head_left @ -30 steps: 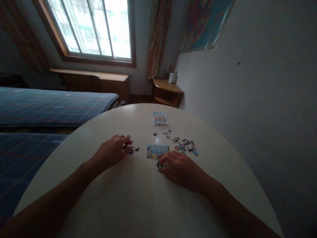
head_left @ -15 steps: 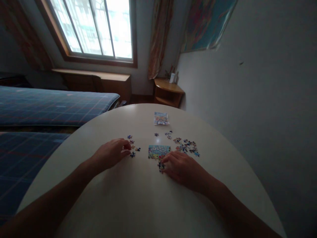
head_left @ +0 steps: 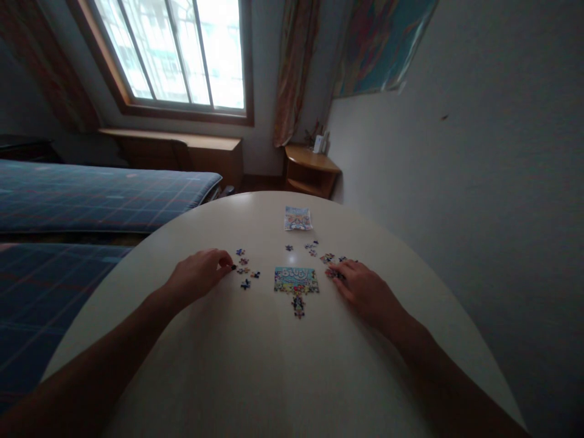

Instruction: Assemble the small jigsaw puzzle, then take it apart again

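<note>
A partly joined jigsaw block (head_left: 296, 280) with blue lettering lies mid-table, a short column of joined pieces (head_left: 298, 303) hanging below it. My left hand (head_left: 199, 275) rests on the round table (head_left: 255, 365), fingers curled, fingertips pinched on a small dark piece beside a few loose pieces (head_left: 245, 271). My right hand (head_left: 364, 288) lies flat to the right of the block, fingers stretched over a pile of loose pieces (head_left: 337, 265). A small printed picture card (head_left: 298, 218) sits farther back.
A white wall (head_left: 456, 182) runs close along the table's right side. Beds with blue plaid covers (head_left: 91, 194) stand to the left. A wooden corner shelf (head_left: 310, 167) and a window (head_left: 177, 55) are behind the table.
My right hand left the lower edge of the joined block and moved right onto the loose pile. My left hand drew back slightly to the left, still curled.
</note>
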`<action>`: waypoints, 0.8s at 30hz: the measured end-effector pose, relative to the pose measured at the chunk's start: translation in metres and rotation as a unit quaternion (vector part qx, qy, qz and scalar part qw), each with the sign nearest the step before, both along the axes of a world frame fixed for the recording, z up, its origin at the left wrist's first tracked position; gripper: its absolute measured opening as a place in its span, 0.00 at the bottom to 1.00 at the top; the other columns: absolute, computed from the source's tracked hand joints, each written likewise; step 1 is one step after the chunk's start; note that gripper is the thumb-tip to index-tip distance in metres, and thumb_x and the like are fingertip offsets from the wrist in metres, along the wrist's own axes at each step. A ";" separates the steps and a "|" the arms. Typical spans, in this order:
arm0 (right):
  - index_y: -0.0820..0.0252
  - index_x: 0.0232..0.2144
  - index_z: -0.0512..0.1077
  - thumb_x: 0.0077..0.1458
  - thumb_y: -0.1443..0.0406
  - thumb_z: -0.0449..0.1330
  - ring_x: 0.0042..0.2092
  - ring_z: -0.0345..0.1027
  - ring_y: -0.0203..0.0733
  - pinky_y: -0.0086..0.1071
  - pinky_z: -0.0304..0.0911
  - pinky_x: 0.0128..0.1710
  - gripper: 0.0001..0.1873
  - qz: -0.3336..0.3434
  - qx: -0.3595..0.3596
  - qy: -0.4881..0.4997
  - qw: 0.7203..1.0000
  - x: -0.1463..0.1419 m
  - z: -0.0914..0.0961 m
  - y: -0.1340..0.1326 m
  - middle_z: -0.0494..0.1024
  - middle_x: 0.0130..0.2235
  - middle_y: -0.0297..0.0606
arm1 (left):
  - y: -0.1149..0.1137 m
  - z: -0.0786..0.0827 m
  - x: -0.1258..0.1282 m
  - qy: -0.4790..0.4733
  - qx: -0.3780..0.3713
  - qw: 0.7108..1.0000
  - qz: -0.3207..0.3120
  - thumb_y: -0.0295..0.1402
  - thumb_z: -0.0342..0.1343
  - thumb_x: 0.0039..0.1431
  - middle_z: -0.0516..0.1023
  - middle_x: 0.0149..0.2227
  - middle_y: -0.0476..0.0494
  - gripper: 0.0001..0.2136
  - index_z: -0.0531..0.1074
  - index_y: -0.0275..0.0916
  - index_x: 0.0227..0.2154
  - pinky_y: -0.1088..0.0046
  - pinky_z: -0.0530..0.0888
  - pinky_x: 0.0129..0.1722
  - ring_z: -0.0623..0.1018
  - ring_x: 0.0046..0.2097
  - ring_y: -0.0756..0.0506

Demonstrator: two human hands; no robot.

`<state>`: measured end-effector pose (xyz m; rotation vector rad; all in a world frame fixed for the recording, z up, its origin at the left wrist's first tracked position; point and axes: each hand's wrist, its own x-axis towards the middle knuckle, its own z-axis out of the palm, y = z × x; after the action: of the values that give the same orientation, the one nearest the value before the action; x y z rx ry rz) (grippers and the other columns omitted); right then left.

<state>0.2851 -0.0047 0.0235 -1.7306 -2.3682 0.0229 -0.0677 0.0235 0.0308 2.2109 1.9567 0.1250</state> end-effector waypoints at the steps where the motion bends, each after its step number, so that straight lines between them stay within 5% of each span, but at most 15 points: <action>1: 0.58 0.48 0.74 0.64 0.65 0.54 0.50 0.69 0.49 0.42 0.65 0.50 0.13 -0.002 -0.004 -0.001 1.000 0.000 0.000 0.000 0.76 0.48 0.44 | 0.000 0.001 0.001 0.001 0.007 1.000 0.003 0.37 0.50 0.61 0.79 0.41 0.43 0.11 0.77 0.45 0.40 0.69 0.68 0.34 0.78 0.40 0.41; 13: 0.56 0.47 0.76 0.63 0.66 0.55 0.49 0.69 0.48 0.40 0.66 0.50 0.13 -0.018 -0.023 -0.007 1.000 -0.001 0.003 -0.001 0.75 0.47 0.42 | 0.003 -0.012 0.011 -0.099 0.026 0.992 -0.079 0.36 0.54 0.57 0.78 0.42 0.42 0.08 0.77 0.41 0.34 0.68 0.70 0.42 0.78 0.42 0.41; 18: 0.57 0.44 0.76 0.64 0.65 0.55 0.49 0.69 0.48 0.41 0.66 0.50 0.11 -0.022 -0.006 -0.012 1.000 0.000 0.002 -0.002 0.76 0.47 0.42 | 0.001 -0.010 0.012 -0.097 0.028 0.992 -0.074 0.36 0.55 0.57 0.79 0.36 0.44 0.06 0.75 0.41 0.32 0.69 0.68 0.37 0.77 0.39 0.42; 24: 0.59 0.45 0.74 0.62 0.66 0.56 0.49 0.69 0.49 0.42 0.64 0.51 0.11 -0.017 0.046 0.026 0.998 -0.009 0.006 -0.006 0.76 0.46 0.44 | -0.005 -0.004 0.021 -0.167 0.056 0.979 -0.106 0.35 0.52 0.59 0.79 0.34 0.47 0.10 0.74 0.42 0.41 0.72 0.68 0.33 0.76 0.32 0.47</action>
<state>0.2761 -0.0105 0.0294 -1.7075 -2.2656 -0.0452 -0.0472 0.0186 0.0263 2.2734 1.5624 0.5493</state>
